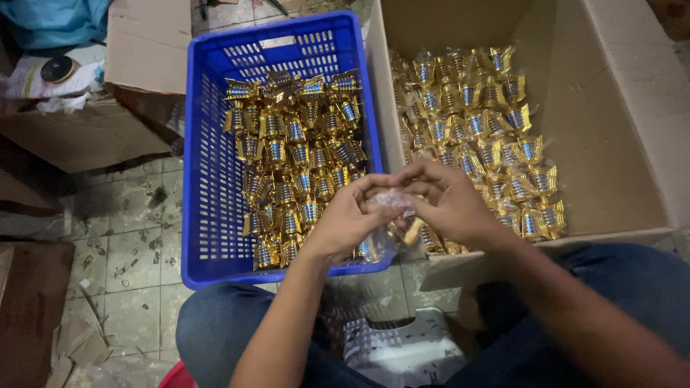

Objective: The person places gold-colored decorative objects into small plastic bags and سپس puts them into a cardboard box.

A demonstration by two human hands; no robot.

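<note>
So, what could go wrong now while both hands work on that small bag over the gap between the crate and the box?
1. The clear bag with its gold piece sits between the left hand and right hand over the gap; it might drop to the floor.
2. The cardboard box holds tilted stacks of pieces that may topple.

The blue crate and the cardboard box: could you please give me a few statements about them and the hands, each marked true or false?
1. The blue plastic crate holds gold ornaments. True.
2. The cardboard box holds nothing at all. False: it holds wrapped gold ornaments too.
3. The left hand and the right hand together hold a clear plastic wrapper with a gold piece in it. True.
4. The crate stands to the right of the box. False: it stands to the left.
5. The floor is tiled. True.
</note>
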